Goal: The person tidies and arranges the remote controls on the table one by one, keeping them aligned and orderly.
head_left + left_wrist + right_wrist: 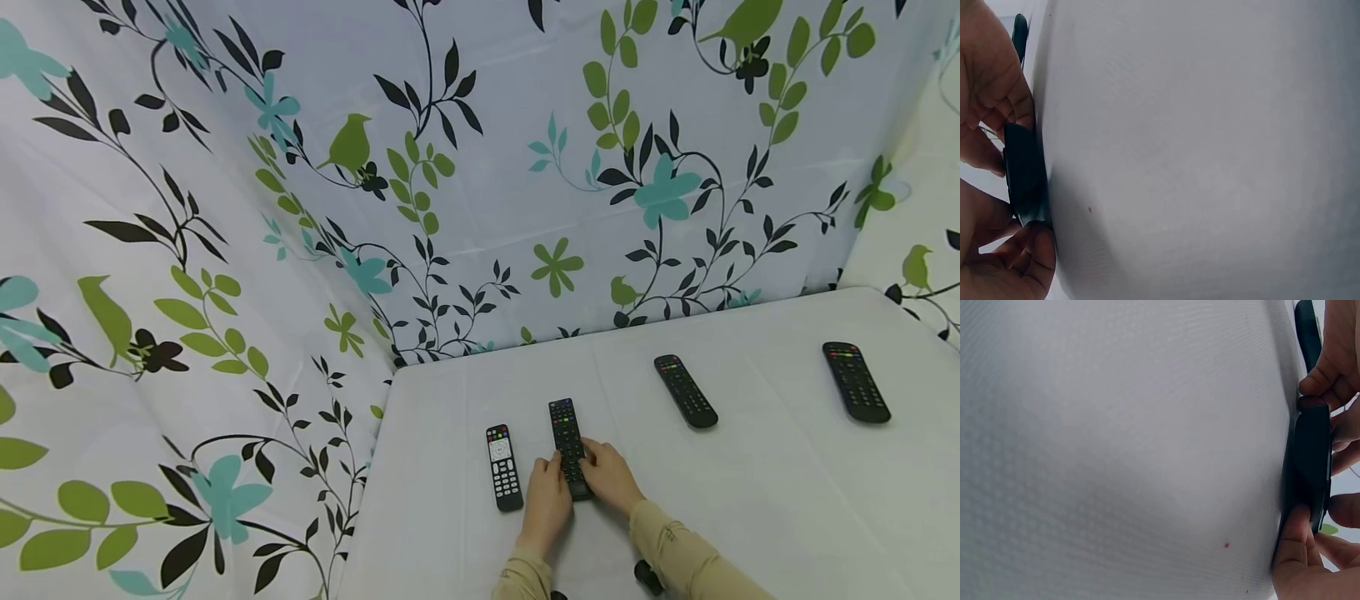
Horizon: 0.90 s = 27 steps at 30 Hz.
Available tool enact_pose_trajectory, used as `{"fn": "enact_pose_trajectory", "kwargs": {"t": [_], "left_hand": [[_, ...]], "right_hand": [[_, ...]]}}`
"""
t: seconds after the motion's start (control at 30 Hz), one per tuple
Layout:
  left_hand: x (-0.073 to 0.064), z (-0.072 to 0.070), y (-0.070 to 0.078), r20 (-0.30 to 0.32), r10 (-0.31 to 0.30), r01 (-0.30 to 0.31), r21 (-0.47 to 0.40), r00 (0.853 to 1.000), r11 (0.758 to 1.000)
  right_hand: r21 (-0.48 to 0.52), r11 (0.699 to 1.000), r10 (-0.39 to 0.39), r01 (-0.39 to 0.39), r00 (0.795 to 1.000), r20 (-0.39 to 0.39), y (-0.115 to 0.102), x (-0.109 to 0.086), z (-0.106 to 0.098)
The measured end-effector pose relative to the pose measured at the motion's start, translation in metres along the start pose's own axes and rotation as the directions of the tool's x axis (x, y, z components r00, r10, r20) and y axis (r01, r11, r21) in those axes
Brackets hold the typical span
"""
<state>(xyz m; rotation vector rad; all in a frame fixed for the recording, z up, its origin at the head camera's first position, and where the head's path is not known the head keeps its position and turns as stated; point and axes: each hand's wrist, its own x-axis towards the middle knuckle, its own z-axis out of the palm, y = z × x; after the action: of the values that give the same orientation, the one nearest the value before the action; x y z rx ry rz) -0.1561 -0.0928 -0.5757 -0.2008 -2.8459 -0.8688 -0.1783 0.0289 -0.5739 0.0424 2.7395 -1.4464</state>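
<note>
A long black remote control [564, 425] lies at the white table with its buttons facing up. My left hand [546, 504] grips its left edge near the lower end. On the opposite edge, my right hand [611, 477] pinches it with thumb and fingers. Seen from the side in the left wrist view, the remote's dark end [1024, 169] sits between both hands, close over the cloth. The right wrist view shows the same dark end [1312, 450] between the fingers of both hands.
Left of the hands lies a smaller remote with white buttons [502, 468]. Two more black remotes lie to the right, one nearer [686, 392] and one farther [856, 383]. A white cloth covers the table [442, 392]. Patterned curtains [480, 208] hang behind and at the left.
</note>
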Motion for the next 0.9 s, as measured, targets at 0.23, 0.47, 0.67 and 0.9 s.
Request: {"fn": "enact_pose_trajectory", "kwargs": {"t": [0.23,0.47,0.67,0.9], "left_hand": [[0.0015,-0.0033,0.0004,0.022,-0.016,0.017,-0.033,1.000,0.999],[0.0004,-0.0058,0.0039,0.029,-0.024,0.025,-0.029,0.999,0.999],[-0.0006,-0.0046,0.0030,0.017,-0.020,0.020,-0.015,1.000,1.000],[-0.0002,-0.0051,0.0029,0.038,-0.039,0.040,-0.024,0.999,0.999]], "right_hand": [[0.017,1.000,-0.021,0.021,1.000,-0.017,0.0013,-0.0007,-0.0006],[0.024,1.000,0.002,-0.002,1.000,-0.003,-0.0006,-0.0031,-0.0038],[0.032,0.999,0.006,-0.006,1.000,0.004,-0.0017,-0.0037,-0.0038],[0.028,1.000,0.006,-0.006,1.000,0.003,-0.0012,-0.0044,-0.0035]]}}
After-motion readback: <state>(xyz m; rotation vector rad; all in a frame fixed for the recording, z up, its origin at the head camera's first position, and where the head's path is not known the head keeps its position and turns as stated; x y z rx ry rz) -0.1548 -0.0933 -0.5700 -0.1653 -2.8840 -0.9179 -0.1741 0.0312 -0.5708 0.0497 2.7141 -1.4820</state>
